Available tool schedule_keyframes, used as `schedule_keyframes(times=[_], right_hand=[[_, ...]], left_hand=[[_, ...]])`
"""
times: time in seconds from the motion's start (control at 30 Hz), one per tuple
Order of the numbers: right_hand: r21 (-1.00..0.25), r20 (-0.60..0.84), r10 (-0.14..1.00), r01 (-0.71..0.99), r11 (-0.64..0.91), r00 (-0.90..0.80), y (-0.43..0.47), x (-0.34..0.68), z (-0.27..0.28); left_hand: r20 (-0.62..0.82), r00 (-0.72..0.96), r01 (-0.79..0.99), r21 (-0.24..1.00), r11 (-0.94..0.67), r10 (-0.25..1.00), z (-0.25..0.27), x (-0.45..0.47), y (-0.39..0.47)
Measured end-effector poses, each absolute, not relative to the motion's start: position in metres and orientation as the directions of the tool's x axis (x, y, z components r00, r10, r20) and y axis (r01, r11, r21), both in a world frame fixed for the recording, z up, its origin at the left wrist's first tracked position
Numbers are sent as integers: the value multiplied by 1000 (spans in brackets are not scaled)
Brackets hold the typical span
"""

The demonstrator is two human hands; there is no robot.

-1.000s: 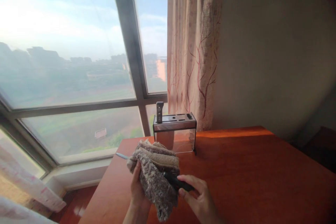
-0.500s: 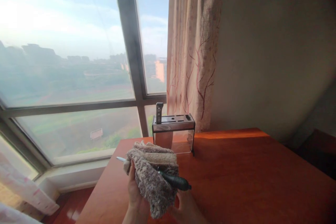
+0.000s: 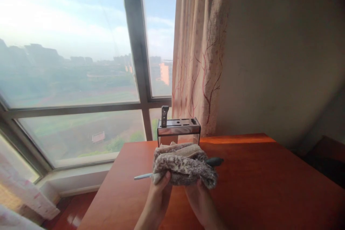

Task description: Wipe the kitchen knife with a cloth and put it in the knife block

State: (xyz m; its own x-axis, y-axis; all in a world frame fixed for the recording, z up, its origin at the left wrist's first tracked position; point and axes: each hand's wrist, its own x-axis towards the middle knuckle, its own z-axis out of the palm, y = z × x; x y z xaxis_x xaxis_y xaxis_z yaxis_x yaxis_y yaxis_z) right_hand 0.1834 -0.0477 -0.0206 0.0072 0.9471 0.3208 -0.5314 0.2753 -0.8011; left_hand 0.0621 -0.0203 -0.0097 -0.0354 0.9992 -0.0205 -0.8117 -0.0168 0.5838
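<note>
So daylight's pouring in from the big window (image 3: 78, 79) on the left, and the sky (image 3: 45, 18) is blowing out to near white while the view outside is looking hazy. The curtain (image 3: 198, 54) is catching some glow, but the wall (image 3: 275, 64) is sinking into shadow, with the top right corner going black. A sunlit orange strip is crossing the tabletop's (image 3: 256, 176) far edge, glare's bouncing off the floor (image 3: 83, 201), and the cloth's (image 3: 183, 169) fine texture is smearing a bit.

One towel (image 3: 181, 165), one metal rod (image 3: 142, 176), one ribbed handle (image 3: 215, 161), one slotted holder (image 3: 187, 129), one riveted handle (image 3: 164, 116), one table (image 3: 264, 179)
</note>
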Motion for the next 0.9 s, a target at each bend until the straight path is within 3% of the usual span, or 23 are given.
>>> schedule_keyframes(times=[0.13, 0.27, 0.4, 0.5, 0.63, 0.77, 0.9], right_hand=[[-652, 175, 984, -751, 104, -16, -2, 204, -33], [-558, 57, 996, -825, 93, 74, 10, 230, -34], [-613, 73, 991, -779, 135, 114, 19, 246, -31], [-635, 61, 995, -766, 100, 79, 21, 249, -34], [-562, -44, 998, -827, 11, 43, 18, 246, -43], [-504, -111, 993, -863, -32, 28, 13, 241, -48], [-544, -118, 993, -837, -60, 5, 10, 235, -48]], left_hand=[[-17, 22, -690, 723, 27, 1000, -7, 72, -27], [-31, 166, -591, 797, 125, 986, 0, 67, -27], [-85, 236, -436, 881, 184, 968, 6, 57, -26], [-127, 321, -219, 954, 204, 939, 2, 58, -26], [-126, 368, 69, 992, 108, 921, -15, 67, -24], [22, 314, 214, 972, -94, 949, -28, 67, -17], [88, 282, 351, 917, -188, 955, -34, 63, -13]])
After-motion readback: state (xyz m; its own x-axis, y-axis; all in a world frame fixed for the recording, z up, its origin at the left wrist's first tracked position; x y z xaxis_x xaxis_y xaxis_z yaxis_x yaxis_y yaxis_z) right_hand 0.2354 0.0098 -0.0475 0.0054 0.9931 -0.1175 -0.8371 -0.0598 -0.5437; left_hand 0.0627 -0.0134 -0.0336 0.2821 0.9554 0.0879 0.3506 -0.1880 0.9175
